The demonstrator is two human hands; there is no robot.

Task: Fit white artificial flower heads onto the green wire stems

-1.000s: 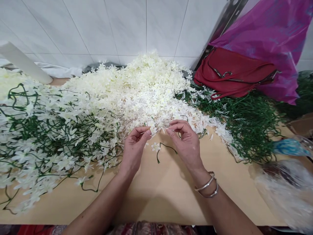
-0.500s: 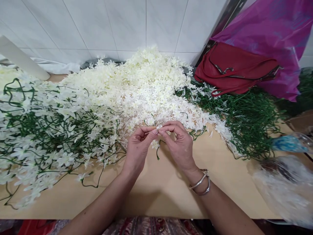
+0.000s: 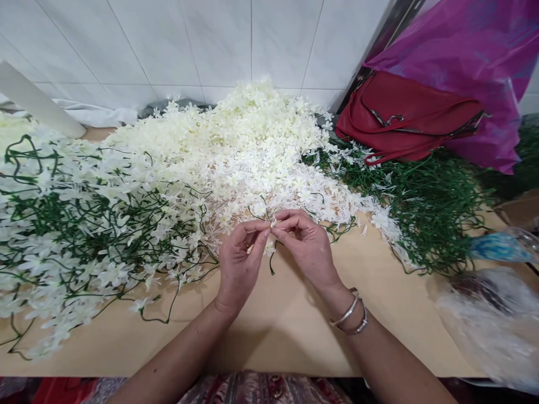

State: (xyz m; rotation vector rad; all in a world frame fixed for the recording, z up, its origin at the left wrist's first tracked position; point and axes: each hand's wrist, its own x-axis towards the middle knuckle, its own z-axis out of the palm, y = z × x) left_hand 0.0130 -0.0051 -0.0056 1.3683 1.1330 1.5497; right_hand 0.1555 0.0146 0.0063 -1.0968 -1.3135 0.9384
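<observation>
Both hands meet at the middle of the table, fingertips nearly touching. My left hand (image 3: 244,252) pinches a small white artificial flower (image 3: 273,223) between thumb and forefinger. From the other side my right hand (image 3: 306,247) pinches at the same flower, its wrist wearing silver bangles. Below the fingertips hangs another white flower (image 3: 269,247) with a green plastic stem (image 3: 272,265), partly hidden by the hands. Just beyond them lies a big heap of loose white flower heads (image 3: 269,140). Flowers on green stems (image 3: 105,224) are piled to the left.
Bare green stems (image 3: 438,207) are heaped at the right, under a red handbag (image 3: 408,120) and beside a purple plastic bag (image 3: 467,50). Clear plastic wrapping (image 3: 488,325) lies at the right edge. A pale roll (image 3: 40,101) leans at the far left by the tiled wall.
The hands stay together at the same spot. My left fingers have turned slightly, and the right hand has tilted a little, with its forearm shifting slightly right. The piles look unchanged.
</observation>
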